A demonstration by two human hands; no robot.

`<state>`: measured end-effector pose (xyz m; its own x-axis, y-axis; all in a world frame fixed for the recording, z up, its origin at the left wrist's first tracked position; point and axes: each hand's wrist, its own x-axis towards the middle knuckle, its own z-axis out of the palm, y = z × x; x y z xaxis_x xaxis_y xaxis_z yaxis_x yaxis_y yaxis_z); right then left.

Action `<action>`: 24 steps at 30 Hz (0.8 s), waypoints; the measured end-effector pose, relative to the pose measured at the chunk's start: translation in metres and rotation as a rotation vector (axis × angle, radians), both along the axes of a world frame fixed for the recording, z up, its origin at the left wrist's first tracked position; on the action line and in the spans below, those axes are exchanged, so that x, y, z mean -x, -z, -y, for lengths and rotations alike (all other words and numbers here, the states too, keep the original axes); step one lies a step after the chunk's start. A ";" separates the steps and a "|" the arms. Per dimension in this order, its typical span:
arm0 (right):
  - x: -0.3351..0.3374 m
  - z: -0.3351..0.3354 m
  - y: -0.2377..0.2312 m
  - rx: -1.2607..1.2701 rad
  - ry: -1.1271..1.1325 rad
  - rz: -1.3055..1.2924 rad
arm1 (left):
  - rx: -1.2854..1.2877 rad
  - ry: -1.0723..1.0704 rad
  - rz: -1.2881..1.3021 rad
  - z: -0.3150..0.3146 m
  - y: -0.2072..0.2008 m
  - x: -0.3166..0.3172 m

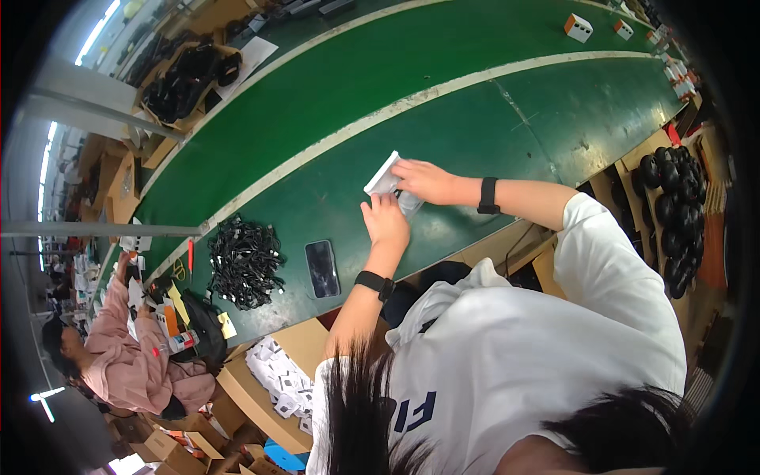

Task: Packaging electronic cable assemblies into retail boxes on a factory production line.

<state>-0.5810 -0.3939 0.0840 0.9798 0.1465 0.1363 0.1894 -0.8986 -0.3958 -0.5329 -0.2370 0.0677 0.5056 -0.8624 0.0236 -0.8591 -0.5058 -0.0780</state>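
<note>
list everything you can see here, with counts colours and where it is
green table: one, green, across the middle
white piece: one, white, between the hands
phone: one, dark, near table edge
cables: uncountable pile, black, left of phone
stick: one, red, left of cables
small boxes: at least two, orange and white, far right
rounded items: many, black, right edge
cardboard box: one, brown, lower left, holding many white parts
co-worker: one, pink top, left
tube lights: several, white, upper left
wristbands: two, black, one per wrist
shirt: one, white, lower right
left hand: one, bare, centre
right hand: one, bare, centre
</note>
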 end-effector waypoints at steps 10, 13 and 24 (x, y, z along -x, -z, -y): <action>0.007 -0.014 0.019 0.400 0.022 0.104 | 0.065 0.001 -0.024 0.010 -0.003 0.004; 0.011 -0.013 0.023 0.281 0.020 0.121 | -0.053 -0.018 -0.065 0.018 -0.003 0.005; 0.025 -0.007 0.009 -0.159 0.116 0.286 | 0.013 -0.048 -0.060 0.020 0.000 0.005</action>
